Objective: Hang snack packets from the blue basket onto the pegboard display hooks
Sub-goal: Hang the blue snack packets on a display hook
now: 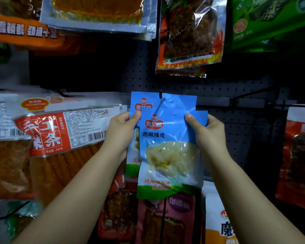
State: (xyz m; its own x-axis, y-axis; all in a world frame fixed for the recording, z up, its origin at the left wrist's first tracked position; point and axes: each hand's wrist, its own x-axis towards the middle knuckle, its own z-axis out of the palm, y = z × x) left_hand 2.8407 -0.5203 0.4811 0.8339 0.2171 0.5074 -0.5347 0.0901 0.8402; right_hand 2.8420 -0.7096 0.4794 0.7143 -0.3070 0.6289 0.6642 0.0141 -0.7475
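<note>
You are pinching the light, floppy, slick blue packet (171,152) by both top corners, left hand (121,132) and right hand (207,132) clamped beside its hang hole.

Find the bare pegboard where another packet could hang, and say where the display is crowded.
Bare pegboard lies right of the blue packets, below the flame-printed packet, before the red packet. Crowded: orange strip packets left; packets below.
</note>
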